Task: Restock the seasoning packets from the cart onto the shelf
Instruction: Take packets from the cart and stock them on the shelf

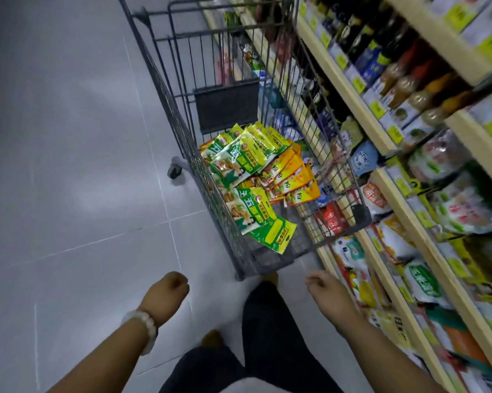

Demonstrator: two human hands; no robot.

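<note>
1. Status: both hands carry nothing. Your left hand (169, 290) hangs w/ fingers curled loosely under, wrist bead bracelet (142, 326) visible. Your right hand (322, 285) reaches fwd, fingers loosely bent, nothing pinched.

2. Target location: the seasoning packets (256, 177) lie in a loose heap on the floor of the cart (182, 129), straight ahead of both hands and beyond the cart's near end wall. Green/yellow packs sit nearest you; orange ones lie behind, toward the shelf (392, 199) side. Long axes vary, mostly slanted; no single orientation.

3. Key relation: the cart stands parallel to the shelf, which runs along your right. Right hand is just short of the cart's near corner and closer to both packets and shelf; left hand sits farther back, over bare floor.

4. Judged next move: lift right hand over the near wall, then down onto the closest green pack. Expect slippery film and overlapping packs.
</note>
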